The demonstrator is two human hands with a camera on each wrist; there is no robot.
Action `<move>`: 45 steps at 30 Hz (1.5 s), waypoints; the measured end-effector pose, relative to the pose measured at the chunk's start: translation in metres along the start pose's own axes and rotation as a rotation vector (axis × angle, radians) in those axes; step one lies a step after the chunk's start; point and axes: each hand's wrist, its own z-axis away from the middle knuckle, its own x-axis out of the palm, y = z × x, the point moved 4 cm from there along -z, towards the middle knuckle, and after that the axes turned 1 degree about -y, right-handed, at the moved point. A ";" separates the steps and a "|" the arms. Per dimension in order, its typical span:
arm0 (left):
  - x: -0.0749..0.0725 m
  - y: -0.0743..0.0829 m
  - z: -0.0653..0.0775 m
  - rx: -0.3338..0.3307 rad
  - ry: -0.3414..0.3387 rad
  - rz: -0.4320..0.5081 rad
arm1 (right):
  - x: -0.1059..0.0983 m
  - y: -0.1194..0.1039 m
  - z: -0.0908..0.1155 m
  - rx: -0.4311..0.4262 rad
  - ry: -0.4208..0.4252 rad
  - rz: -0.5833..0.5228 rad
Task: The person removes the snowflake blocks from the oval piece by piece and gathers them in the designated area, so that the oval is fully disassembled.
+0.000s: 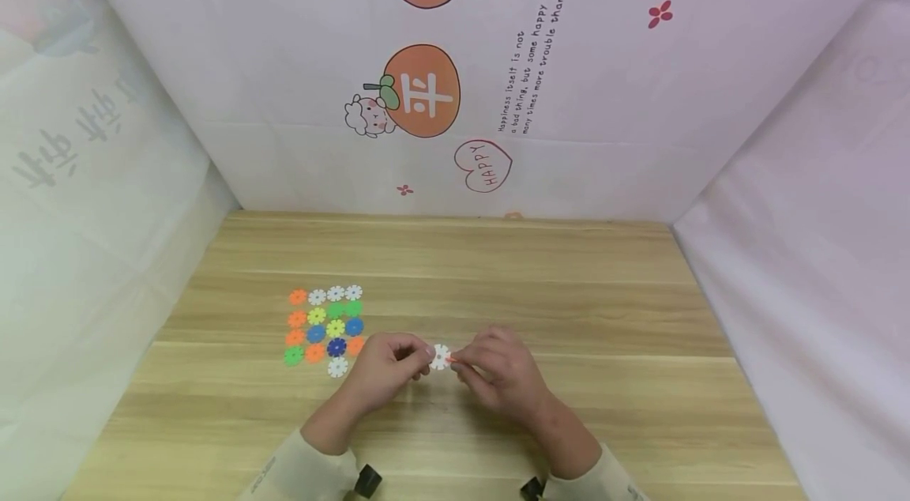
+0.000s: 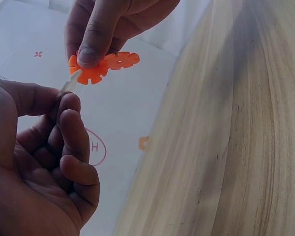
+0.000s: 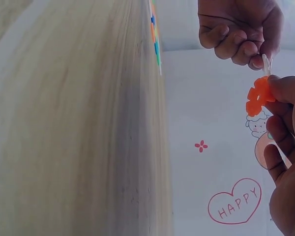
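My left hand [image 1: 389, 365] pinches a white notched snowflake disc [image 1: 440, 356] by its edge, between thumb and forefinger. From the other side, my right hand [image 1: 501, 371] pinches an orange snowflake disc [image 2: 92, 74] between its thumb and fingers. The white disc's rim meets the orange one at its edge, the two set at an angle. A second orange piece [image 2: 124, 60] sticks out beside the first in the left wrist view. Both hands are held over the wooden table [image 1: 604, 374], and fingertips partly cover the discs.
To the left, flat snowflake discs [image 1: 336, 328] in orange, white, yellow, green and blue lie in rough rows on the tabletop. A white printed cloth [image 1: 569, 177] hangs behind the table, with more white cloth [image 1: 796, 248] on either side.
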 end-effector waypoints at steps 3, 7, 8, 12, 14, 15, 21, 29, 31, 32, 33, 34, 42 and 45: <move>-0.001 0.000 0.001 -0.003 0.000 -0.001 | 0.000 -0.001 0.000 -0.016 0.014 -0.001; -0.001 0.000 0.001 0.004 0.001 0.006 | 0.002 -0.002 0.000 -0.040 0.034 0.000; -0.001 0.000 0.001 0.007 0.002 0.010 | 0.002 -0.003 0.000 -0.045 0.039 0.001; -0.002 0.001 0.002 0.018 0.005 0.012 | 0.003 -0.003 0.000 -0.060 0.053 0.005; -0.002 0.001 0.002 0.023 0.001 0.007 | 0.003 -0.003 0.000 -0.063 0.055 0.004; -0.002 0.001 0.002 0.023 0.000 0.006 | 0.003 -0.003 0.000 -0.064 0.056 0.003; -0.012 -0.004 0.004 -0.031 0.065 0.059 | -0.002 0.001 0.004 -0.056 0.082 0.005; -0.050 -0.007 0.007 -0.017 0.151 0.077 | -0.021 0.014 0.011 0.005 0.090 0.025; -0.052 -0.010 0.008 -0.026 0.158 0.074 | -0.022 0.014 0.010 0.008 0.085 0.023; -0.053 -0.012 0.009 -0.033 0.163 0.071 | -0.022 0.014 0.009 0.007 0.084 0.022; -0.054 -0.013 0.009 -0.038 0.167 0.062 | -0.021 0.014 0.009 0.007 0.083 0.020; -0.054 -0.014 0.010 -0.041 0.169 0.053 | -0.021 0.014 0.008 0.009 0.082 0.020; -0.060 -0.031 0.022 -0.162 0.211 -0.045 | -0.022 0.013 0.008 0.034 0.073 0.022; -0.062 -0.036 0.026 -0.195 0.220 -0.060 | -0.022 0.013 0.008 0.039 0.066 0.026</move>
